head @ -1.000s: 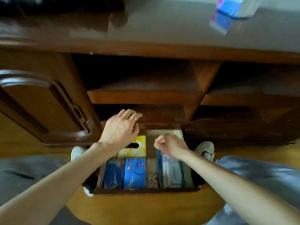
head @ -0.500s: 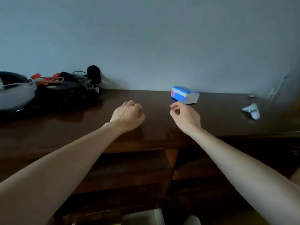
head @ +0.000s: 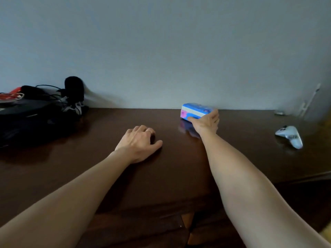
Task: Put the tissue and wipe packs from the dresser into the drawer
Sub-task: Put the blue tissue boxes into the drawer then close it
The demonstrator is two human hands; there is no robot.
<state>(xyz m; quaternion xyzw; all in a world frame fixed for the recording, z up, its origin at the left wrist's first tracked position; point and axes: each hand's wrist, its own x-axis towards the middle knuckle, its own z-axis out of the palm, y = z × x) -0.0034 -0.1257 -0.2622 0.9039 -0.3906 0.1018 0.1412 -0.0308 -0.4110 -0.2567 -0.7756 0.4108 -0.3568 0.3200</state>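
Head view: the blue tissue pack [head: 194, 111] lies at the dresser [head: 179, 167] back edge, by the wall. It is clasped by the right hand [head: 206, 122], thumb against its front. The left hand [head: 139, 142] rests loosely curled, empty. Firm closure is advised before lifting. Half a second earlier, the pack was merely approached.

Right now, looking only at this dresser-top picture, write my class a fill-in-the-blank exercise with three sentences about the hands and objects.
1. The right hand is closing around the ____ and white tissue pack.
2. The left hand rests on the dresser top, wearing a ____ on one finger.
3. The white game controller lies to the ____ of the pack.

Missing words: blue; ring; right
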